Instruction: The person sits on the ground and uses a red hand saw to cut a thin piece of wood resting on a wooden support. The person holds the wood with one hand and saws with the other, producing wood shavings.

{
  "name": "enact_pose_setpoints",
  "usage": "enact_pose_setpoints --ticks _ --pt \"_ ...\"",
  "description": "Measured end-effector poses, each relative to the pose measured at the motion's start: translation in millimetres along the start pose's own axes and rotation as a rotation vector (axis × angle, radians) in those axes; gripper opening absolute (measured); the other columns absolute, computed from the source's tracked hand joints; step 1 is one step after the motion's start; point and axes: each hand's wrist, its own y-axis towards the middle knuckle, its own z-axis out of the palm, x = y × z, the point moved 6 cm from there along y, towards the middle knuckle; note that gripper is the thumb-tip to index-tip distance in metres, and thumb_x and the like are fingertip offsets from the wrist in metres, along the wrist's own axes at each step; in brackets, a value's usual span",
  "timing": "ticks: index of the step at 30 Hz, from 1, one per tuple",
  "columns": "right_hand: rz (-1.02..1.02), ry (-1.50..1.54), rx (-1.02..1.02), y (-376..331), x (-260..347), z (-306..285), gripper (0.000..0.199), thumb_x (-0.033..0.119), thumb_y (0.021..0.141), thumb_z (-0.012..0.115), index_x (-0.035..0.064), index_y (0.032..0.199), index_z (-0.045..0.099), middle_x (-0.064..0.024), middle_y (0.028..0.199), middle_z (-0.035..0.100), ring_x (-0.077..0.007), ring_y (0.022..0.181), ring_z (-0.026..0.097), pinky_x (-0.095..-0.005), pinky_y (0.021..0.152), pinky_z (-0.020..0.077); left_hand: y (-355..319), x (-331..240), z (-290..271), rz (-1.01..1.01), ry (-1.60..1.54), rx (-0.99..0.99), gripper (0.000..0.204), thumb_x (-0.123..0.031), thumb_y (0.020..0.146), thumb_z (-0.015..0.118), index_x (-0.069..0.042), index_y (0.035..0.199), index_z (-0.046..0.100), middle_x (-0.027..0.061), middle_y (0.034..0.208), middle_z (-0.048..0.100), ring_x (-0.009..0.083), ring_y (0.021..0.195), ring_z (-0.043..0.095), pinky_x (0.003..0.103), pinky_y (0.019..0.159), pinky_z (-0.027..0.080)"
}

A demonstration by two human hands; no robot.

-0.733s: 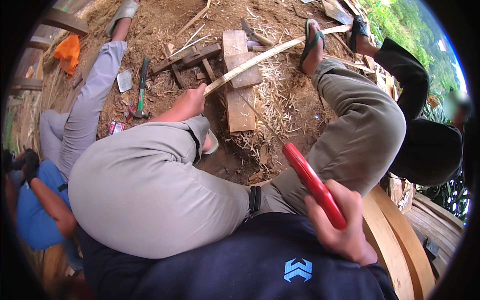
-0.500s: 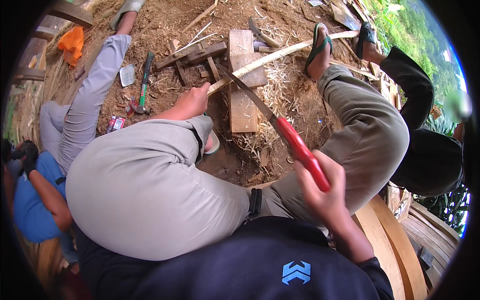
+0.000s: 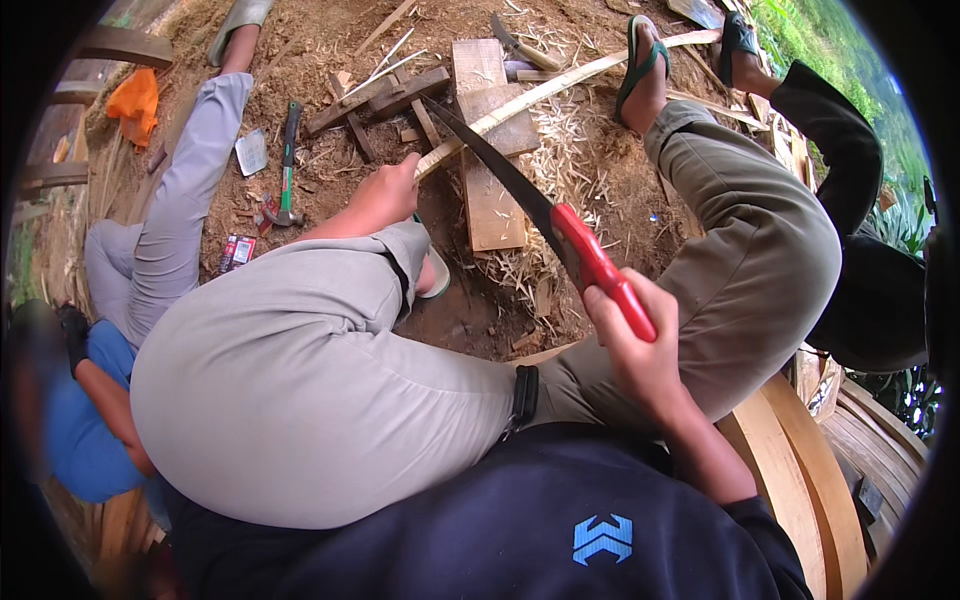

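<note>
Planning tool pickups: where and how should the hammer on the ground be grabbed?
The hammer is probably best gripped around the middle of its slim handle, from above and the right. It lies flat with that handle exposed; a pale flat piece lies close on the left, and the metal head is at the near end.

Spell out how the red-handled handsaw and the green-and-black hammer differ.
The handsaw is gripped in the right hand, while the hammer lies on the ground with no hand on it. The handsaw has a red handle; the hammer's is green and black. The handsaw has a long, dark blade, the hammer a short metal head. Both are hand tools.
</note>
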Motion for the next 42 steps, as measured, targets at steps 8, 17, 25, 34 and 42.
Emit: enact_pose_setpoints --ticks 8,17,25,34,42 --pt "-0.012 -0.043 0.055 -8 7 -18 0.013 0.009 0.089 0.062 -0.0026 0.083 0.062 0.0009 0.063 0.049 -0.0053 0.058 0.044 -0.0279 0.052 0.0357 -3 3 -5 -0.048 -0.009 -0.001 0.025 -0.008 0.089 0.057 -0.002 0.113 0.052 0.0310 0.085 0.068 0.0500 0.084 0.067 0.058 0.074 0.052" --pt "-0.023 -0.024 0.063 -24 20 -43 0.013 0.010 0.086 0.061 -0.0026 0.084 0.062 0.0000 0.063 0.052 -0.0049 0.058 0.045 -0.0273 0.055 0.0378 -4 6 -3 -0.025 -0.007 -0.006 0.024 -0.010 0.090 0.057 -0.002 0.111 0.050 0.0320 0.088 0.067 0.0507 0.086 0.066 0.059 0.075 0.052" --pt "-0.101 -0.009 0.040 -37 22 -29 0.010 0.008 0.084 0.060 -0.0017 0.082 0.060 0.0002 0.062 0.047 -0.0054 0.058 0.042 -0.0279 0.053 0.0360 -12 7 1 0.007 -0.032 -0.041 0.028 -0.010 0.090 0.061 -0.002 0.114 0.051 0.0324 0.088 0.067 0.0514 0.086 0.065 0.059 0.076 0.051" --pt "-0.057 -0.082 0.073 -10 8 -15 0.011 0.009 0.082 0.061 -0.0018 0.079 0.059 -0.0014 0.061 0.049 -0.0069 0.057 0.043 -0.0292 0.053 0.0362 -4 13 3 -0.038 -0.017 0.042 0.042 -0.016 0.093 0.064 -0.003 0.130 0.048 0.0333 0.091 0.066 0.0512 0.092 0.064 0.057 0.077 0.052" --pt "-0.072 -0.013 0.015 16 -7 2 0.014 0.011 0.085 0.059 -0.0018 0.079 0.058 -0.0016 0.060 0.045 -0.0074 0.057 0.043 -0.0301 0.054 0.0361 -6 -3 -5 0.003 -0.049 0.004 0.028 -0.014 0.092 0.062 -0.004 0.116 0.049 0.0311 0.089 0.067 0.0517 0.089 0.064 0.060 0.076 0.050"
